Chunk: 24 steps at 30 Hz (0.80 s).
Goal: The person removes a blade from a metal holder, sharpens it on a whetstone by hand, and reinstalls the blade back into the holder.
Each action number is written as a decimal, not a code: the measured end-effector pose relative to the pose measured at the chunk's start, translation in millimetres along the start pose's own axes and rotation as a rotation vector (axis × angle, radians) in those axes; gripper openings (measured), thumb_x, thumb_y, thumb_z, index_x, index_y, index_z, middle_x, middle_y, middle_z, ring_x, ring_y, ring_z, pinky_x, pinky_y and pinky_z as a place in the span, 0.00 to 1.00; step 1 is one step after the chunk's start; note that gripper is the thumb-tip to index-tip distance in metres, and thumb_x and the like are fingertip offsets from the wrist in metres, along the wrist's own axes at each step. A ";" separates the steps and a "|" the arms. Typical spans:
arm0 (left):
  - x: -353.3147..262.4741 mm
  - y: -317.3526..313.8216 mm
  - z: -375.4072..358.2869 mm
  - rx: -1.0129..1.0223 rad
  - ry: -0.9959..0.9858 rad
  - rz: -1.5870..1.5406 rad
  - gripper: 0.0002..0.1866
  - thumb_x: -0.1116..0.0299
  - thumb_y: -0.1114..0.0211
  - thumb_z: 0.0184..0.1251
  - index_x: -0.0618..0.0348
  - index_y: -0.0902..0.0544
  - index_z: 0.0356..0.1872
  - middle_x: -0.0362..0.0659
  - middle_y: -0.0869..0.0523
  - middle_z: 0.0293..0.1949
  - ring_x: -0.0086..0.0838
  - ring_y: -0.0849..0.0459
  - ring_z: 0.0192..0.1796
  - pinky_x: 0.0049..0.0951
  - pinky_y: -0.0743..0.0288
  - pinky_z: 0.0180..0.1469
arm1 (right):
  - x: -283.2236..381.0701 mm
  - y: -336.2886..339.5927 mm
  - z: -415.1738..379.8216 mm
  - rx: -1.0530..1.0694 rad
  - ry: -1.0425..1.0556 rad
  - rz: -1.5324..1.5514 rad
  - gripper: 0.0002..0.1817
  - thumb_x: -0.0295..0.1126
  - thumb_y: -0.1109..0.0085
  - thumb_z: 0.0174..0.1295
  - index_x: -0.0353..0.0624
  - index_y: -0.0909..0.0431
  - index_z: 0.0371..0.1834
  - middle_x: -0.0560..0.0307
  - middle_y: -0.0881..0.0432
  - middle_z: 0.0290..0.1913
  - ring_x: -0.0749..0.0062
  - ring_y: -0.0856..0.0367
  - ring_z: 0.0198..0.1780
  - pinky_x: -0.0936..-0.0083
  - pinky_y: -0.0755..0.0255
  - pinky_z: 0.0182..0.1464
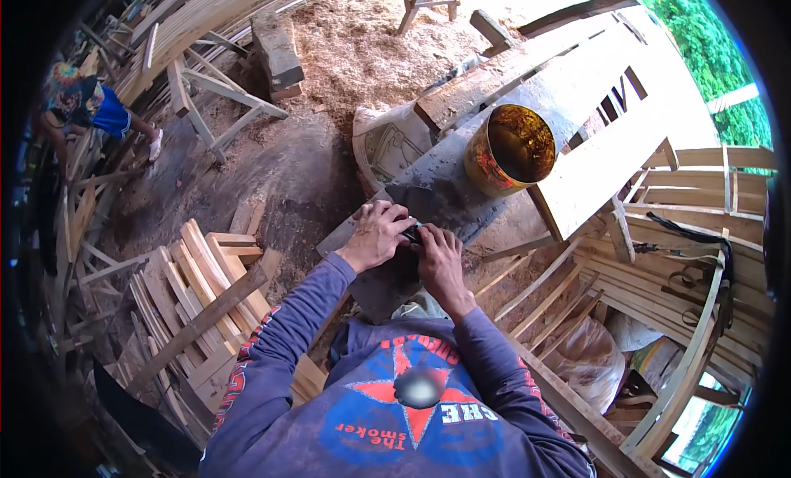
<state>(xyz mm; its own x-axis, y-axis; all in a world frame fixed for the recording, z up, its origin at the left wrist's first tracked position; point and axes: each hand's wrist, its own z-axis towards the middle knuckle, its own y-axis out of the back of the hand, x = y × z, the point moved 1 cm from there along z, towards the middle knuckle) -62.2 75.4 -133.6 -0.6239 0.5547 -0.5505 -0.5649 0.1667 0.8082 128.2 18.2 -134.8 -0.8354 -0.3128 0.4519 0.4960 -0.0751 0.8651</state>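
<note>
My left hand [377, 236] and my right hand [442, 265] meet over a dark, wet-looking board [461, 208]. Between their closed fingers is a small dark object [409, 233], mostly covered, so its kind does not show. A bit of green shows beside it at the fingertips. Just beyond my fingers, a dark flat patch or piece [422, 203] lies on the board. Farther up the board, to the right of my hands, stands an open round tin [494, 169], yellow and red outside, stained inside, with dark liquid at the bottom.
Long planks [606, 177] rest on the right. Stacked wooden strips [194, 280] lie at the left, near a wooden trestle [222, 107]. Sawdust [354, 41] covers the ground. Another person [91, 103] in blue shorts is at the far left. Slatted wood [700, 181] stands at the right.
</note>
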 end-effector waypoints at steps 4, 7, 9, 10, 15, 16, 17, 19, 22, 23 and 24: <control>-8.9 5.9 -7.6 0.062 0.013 0.001 0.20 0.63 0.27 0.66 0.52 0.10 0.59 0.39 0.16 0.60 0.39 0.26 0.65 0.47 0.36 0.67 | 9.1 8.4 -9.7 0.045 -0.060 0.085 0.23 0.32 0.33 0.67 0.39 0.20 0.64 0.48 0.19 0.65 0.48 0.23 0.64 0.53 0.28 0.64; -20.8 -1.7 -25.3 0.062 0.037 -0.056 0.20 0.64 0.25 0.64 0.51 0.10 0.58 0.39 0.16 0.60 0.38 0.25 0.65 0.46 0.36 0.67 | 18.4 11.1 -32.3 0.047 -0.061 0.072 0.26 0.29 0.32 0.65 0.35 0.21 0.66 0.46 0.19 0.64 0.46 0.23 0.63 0.52 0.27 0.64; -19.8 -5.6 -24.6 0.046 0.059 -0.086 0.20 0.65 0.25 0.63 0.51 0.10 0.58 0.39 0.17 0.60 0.38 0.25 0.65 0.46 0.36 0.67 | 18.3 8.3 -29.4 0.040 -0.066 0.061 0.26 0.29 0.32 0.64 0.35 0.21 0.67 0.46 0.19 0.65 0.46 0.23 0.64 0.52 0.28 0.64; -15.6 -6.4 -19.4 0.016 0.075 -0.091 0.21 0.65 0.24 0.62 0.50 0.10 0.58 0.39 0.17 0.59 0.38 0.25 0.65 0.45 0.35 0.66 | 16.3 5.8 -23.1 0.014 -0.076 0.059 0.26 0.28 0.33 0.65 0.36 0.21 0.67 0.46 0.19 0.65 0.46 0.23 0.64 0.51 0.28 0.64; 9.5 1.1 33.2 -0.080 0.092 -0.057 0.18 0.65 0.27 0.63 0.51 0.10 0.55 0.39 0.18 0.59 0.39 0.24 0.64 0.48 0.34 0.64 | 1.1 2.9 36.0 -0.013 -0.138 0.070 0.27 0.26 0.36 0.64 0.39 0.20 0.68 0.47 0.19 0.67 0.45 0.23 0.65 0.53 0.29 0.64; 5.5 1.4 27.2 -0.075 0.090 -0.062 0.18 0.65 0.27 0.63 0.51 0.10 0.55 0.39 0.18 0.59 0.39 0.24 0.64 0.48 0.34 0.64 | 1.3 4.6 27.0 -0.012 -0.145 0.067 0.27 0.26 0.36 0.64 0.39 0.20 0.68 0.47 0.19 0.67 0.45 0.23 0.65 0.53 0.29 0.64; -1.4 1.5 18.4 -0.023 0.076 -0.031 0.19 0.64 0.26 0.63 0.51 0.10 0.55 0.39 0.18 0.59 0.39 0.24 0.64 0.48 0.35 0.65 | 0.6 5.7 13.9 0.004 -0.119 0.076 0.26 0.25 0.35 0.63 0.39 0.20 0.68 0.47 0.18 0.67 0.46 0.23 0.65 0.53 0.29 0.65; -15.2 -7.7 -7.1 0.016 0.063 -0.017 0.20 0.62 0.26 0.62 0.51 0.10 0.56 0.39 0.17 0.59 0.40 0.24 0.65 0.49 0.36 0.67 | 4.6 4.8 -14.5 0.005 -0.090 0.085 0.26 0.24 0.33 0.60 0.38 0.18 0.65 0.46 0.17 0.66 0.46 0.21 0.64 0.53 0.29 0.66; -9.4 -21.3 -12.5 -0.063 0.083 0.000 0.19 0.63 0.28 0.62 0.50 0.10 0.55 0.39 0.17 0.60 0.38 0.25 0.67 0.47 0.36 0.66 | 0.2 -3.0 -11.4 -0.001 -0.038 0.013 0.28 0.26 0.38 0.61 0.40 0.20 0.68 0.51 0.19 0.69 0.49 0.23 0.66 0.52 0.30 0.66; -6.5 -4.7 9.1 -0.025 0.120 -0.003 0.19 0.64 0.29 0.63 0.50 0.10 0.55 0.40 0.17 0.60 0.38 0.25 0.66 0.48 0.36 0.66 | 0.3 3.4 15.2 0.015 -0.067 0.037 0.28 0.26 0.38 0.60 0.40 0.20 0.68 0.51 0.19 0.69 0.48 0.23 0.66 0.52 0.30 0.66; -1.6 9.3 33.6 0.009 0.168 -0.013 0.18 0.64 0.30 0.63 0.51 0.10 0.55 0.40 0.17 0.61 0.38 0.25 0.66 0.48 0.36 0.66 | -0.7 9.6 41.5 0.044 -0.091 0.060 0.29 0.26 0.38 0.60 0.39 0.20 0.68 0.51 0.19 0.69 0.47 0.24 0.67 0.52 0.30 0.67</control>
<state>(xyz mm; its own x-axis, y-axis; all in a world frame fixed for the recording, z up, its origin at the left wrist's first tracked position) -48.3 103.5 -118.2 -0.6985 0.4083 -0.5877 -0.5691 0.1810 0.8021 123.7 57.0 -117.8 -0.8237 -0.2285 0.5190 0.5364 -0.0170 0.8438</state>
